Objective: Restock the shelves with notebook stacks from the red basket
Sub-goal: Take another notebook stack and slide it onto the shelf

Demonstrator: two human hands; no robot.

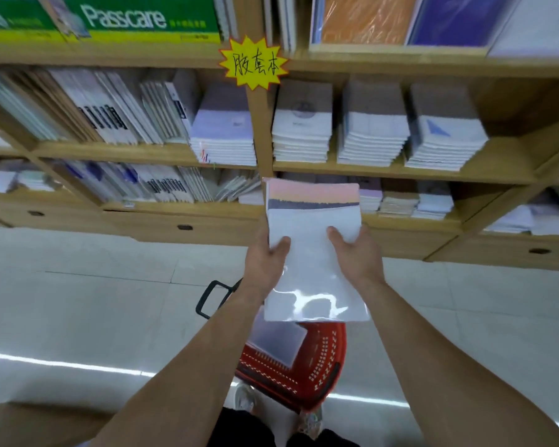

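Observation:
I hold a plastic-wrapped notebook stack (313, 217) out in front of me, at the height of the lower wooden shelf (400, 171). Its cover shows a pink band over a dark stripe. My left hand (265, 259) grips its left edge with the thumb on top. My right hand (355, 253) grips its right edge the same way. Below the stack, on the floor by my feet, stands the red basket (307, 369) with another wrapped stack (278, 341) inside and a black handle (212, 296) sticking out to the left.
Wooden shelves fill the upper view. Three white notebook piles (373, 137) lie on the middle right shelf, with more piles (400, 201) below. Upright books (110, 114) stand at left. A yellow star sign (253, 63) hangs on the divider. Pale floor tiles (78, 301) lie around the basket.

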